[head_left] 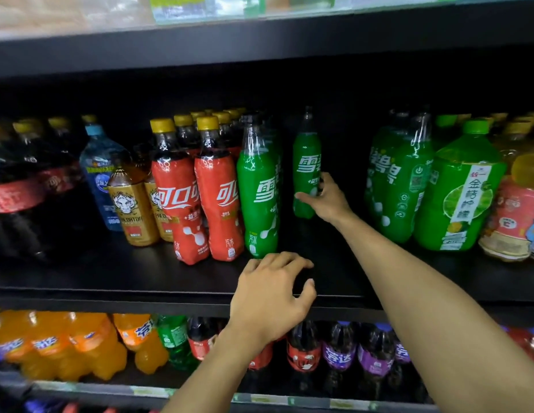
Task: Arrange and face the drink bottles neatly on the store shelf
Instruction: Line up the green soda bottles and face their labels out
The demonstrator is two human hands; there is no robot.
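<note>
My right hand [324,198] grips a small green soda bottle [305,171] that stands upright deep on the black middle shelf [170,275], label facing me. Left of it stands another green soda bottle [258,189] at the front of its row, beside two red cola bottles [200,192] with yellow caps. My left hand [271,296] hovers over the shelf's front edge with fingers loosely curled, holding nothing. A gap of bare shelf lies between the held bottle and the larger green bottles [400,180] on the right.
Gold energy drink bottles [131,204], a blue water bottle [99,174] and dark cola packs [24,186] fill the left. A big green citrus drink [459,189] stands at the right. The shelf below carries orange sodas [66,344] and purple-label bottles [343,353].
</note>
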